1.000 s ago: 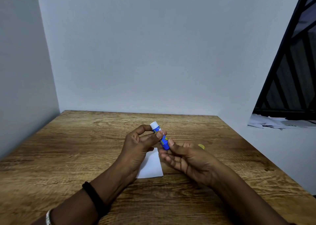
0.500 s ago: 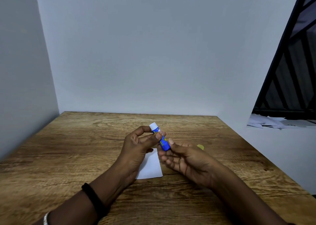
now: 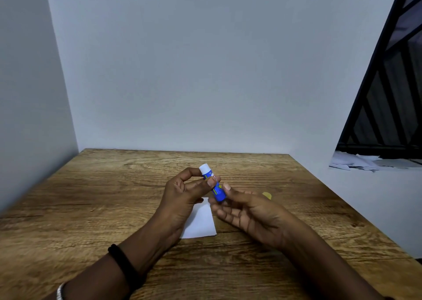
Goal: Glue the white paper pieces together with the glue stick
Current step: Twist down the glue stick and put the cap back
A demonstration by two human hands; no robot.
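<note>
Wooden table (image 3: 91, 197), grain visible. White paper (image 3: 201, 224) flat near middle. Small yellow object (image 3: 266, 195) near, rightward.

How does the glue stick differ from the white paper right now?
The glue stick is blue with a white end; the white paper is all white. The glue stick is pinched, tilted, in the left hand; the paper lies flat on the table, partly under that hand. Both are near mid-table.
</note>
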